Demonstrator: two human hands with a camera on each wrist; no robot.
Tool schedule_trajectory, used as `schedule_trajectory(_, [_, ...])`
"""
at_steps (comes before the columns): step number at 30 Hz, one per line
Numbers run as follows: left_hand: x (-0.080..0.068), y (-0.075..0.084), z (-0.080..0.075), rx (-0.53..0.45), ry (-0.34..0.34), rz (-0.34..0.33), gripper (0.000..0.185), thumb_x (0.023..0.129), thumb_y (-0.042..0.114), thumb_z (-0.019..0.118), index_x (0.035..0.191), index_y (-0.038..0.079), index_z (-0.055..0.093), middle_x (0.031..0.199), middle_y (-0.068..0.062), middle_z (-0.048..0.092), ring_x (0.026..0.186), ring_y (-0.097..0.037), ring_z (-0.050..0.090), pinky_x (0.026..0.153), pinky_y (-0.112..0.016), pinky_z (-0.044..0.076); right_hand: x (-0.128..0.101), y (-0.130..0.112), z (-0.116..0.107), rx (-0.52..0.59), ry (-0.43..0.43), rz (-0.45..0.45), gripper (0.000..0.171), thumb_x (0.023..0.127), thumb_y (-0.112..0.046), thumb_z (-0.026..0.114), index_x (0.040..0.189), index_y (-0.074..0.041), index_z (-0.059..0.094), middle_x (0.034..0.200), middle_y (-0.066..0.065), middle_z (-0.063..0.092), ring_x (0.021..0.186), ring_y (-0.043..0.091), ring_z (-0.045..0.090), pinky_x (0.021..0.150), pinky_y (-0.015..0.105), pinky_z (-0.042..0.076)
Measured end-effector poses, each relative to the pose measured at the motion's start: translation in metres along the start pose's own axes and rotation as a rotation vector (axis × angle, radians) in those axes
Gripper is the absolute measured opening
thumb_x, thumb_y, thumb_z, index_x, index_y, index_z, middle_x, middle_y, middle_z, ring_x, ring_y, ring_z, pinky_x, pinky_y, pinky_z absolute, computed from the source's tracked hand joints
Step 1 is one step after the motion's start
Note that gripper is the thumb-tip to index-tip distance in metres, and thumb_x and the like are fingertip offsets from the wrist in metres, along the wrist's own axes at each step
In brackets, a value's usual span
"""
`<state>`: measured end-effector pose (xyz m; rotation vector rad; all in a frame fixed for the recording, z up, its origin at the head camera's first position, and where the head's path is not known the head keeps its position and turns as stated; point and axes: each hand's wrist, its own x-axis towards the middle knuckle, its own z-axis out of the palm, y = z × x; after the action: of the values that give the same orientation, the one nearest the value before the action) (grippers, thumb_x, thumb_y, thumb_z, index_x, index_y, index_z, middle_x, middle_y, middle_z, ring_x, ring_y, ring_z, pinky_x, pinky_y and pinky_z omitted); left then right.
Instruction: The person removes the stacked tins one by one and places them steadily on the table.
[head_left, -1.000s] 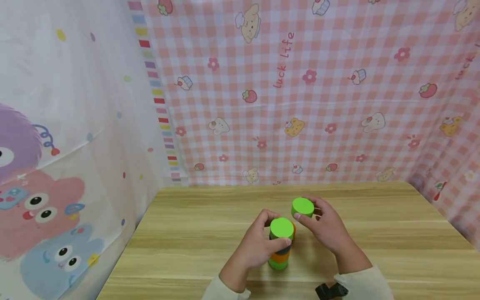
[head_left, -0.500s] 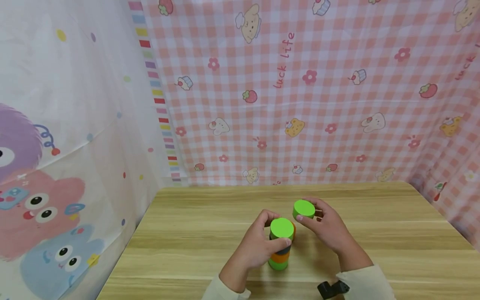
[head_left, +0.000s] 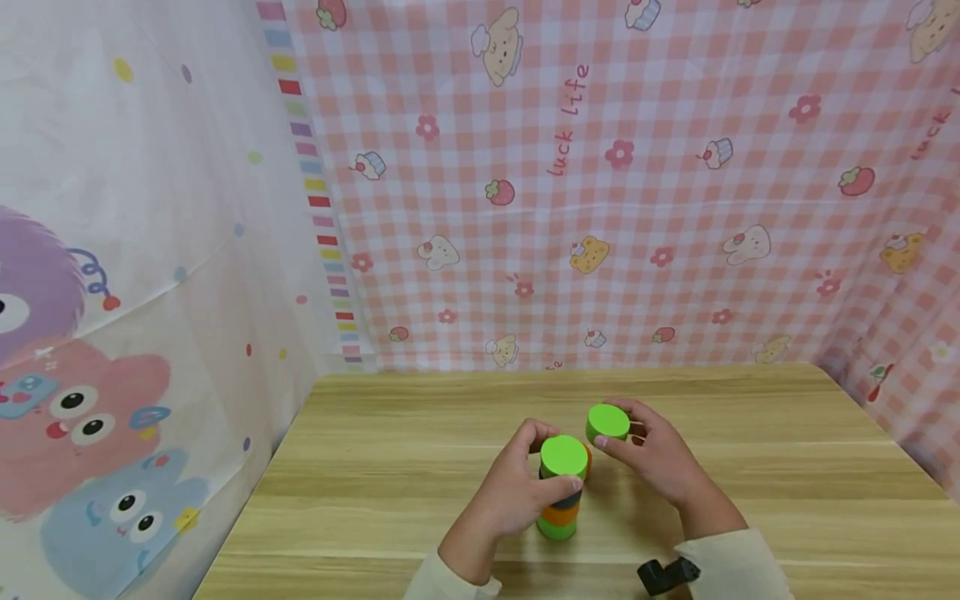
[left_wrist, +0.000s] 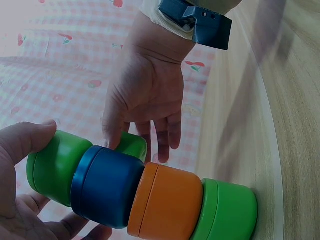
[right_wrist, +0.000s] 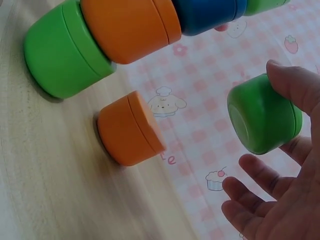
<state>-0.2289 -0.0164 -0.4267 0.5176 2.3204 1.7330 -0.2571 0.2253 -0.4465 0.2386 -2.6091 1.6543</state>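
Note:
Four-high would overcount nothing here: a stack of several small round lidded jars stands upright on the table. From the bottom come a green jar (left_wrist: 227,212), an orange jar (left_wrist: 167,202), a blue jar (left_wrist: 107,187) and a top green jar (head_left: 564,456). My left hand (head_left: 517,492) grips the top one, thumb on the near side and fingers round the back. Right of the stack, my right hand (head_left: 660,458) pinches a separate green jar (right_wrist: 262,115) between thumb and fingers, above the table. Another orange jar (right_wrist: 127,127) stands on the table behind the stack, mostly hidden in the head view.
The wooden tabletop (head_left: 375,483) runs back to a pink checked cloth (head_left: 487,250). A white cartoon cloth (head_left: 187,250) hangs along the left. A black wrist mount (head_left: 667,575) sits by the right sleeve.
My right hand and its green jar have moved slightly down and to the right in the head view. The left hand and the stack have stayed in place.

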Motion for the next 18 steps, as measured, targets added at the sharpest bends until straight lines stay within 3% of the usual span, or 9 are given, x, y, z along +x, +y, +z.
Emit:
schedule_trajectory(4, [0.0, 0.0, 0.0, -0.004, 0.0, -0.005, 0.046, 0.09, 0.025, 0.084, 0.128, 0.022, 0.057, 0.133, -0.001, 0.06, 0.128, -0.027, 0.055, 0.103, -0.06, 0.05, 0.001, 0.004, -0.001, 0.023, -0.007, -0.007, 0.06, 0.096, -0.027, 0.08, 0.148, -0.01, 0.056, 0.141, 0.019, 0.06, 0.118, 0.033, 0.062, 0.089, 0.037, 0.052])
schedule_trajectory(12, [0.001, 0.0, 0.0, 0.004, -0.005, 0.0, 0.046, 0.09, 0.025, 0.084, 0.127, 0.022, 0.057, 0.132, -0.001, 0.06, 0.127, -0.026, 0.056, 0.102, -0.06, 0.051, 0.002, 0.014, -0.002, 0.077, -0.054, -0.004, 0.061, 0.098, -0.024, 0.078, 0.15, -0.008, 0.052, 0.143, 0.016, 0.058, 0.123, 0.032, 0.062, 0.095, 0.035, 0.053])
schedule_trajectory(18, [0.0, 0.0, -0.001, 0.002, -0.002, -0.004, 0.046, 0.09, 0.025, 0.084, 0.127, 0.022, 0.057, 0.133, -0.001, 0.06, 0.127, -0.025, 0.055, 0.104, -0.061, 0.05, 0.004, 0.021, -0.003, 0.124, -0.076, -0.006, 0.059, 0.097, -0.019, 0.077, 0.149, -0.006, 0.053, 0.141, 0.017, 0.059, 0.117, 0.026, 0.061, 0.093, 0.033, 0.053])
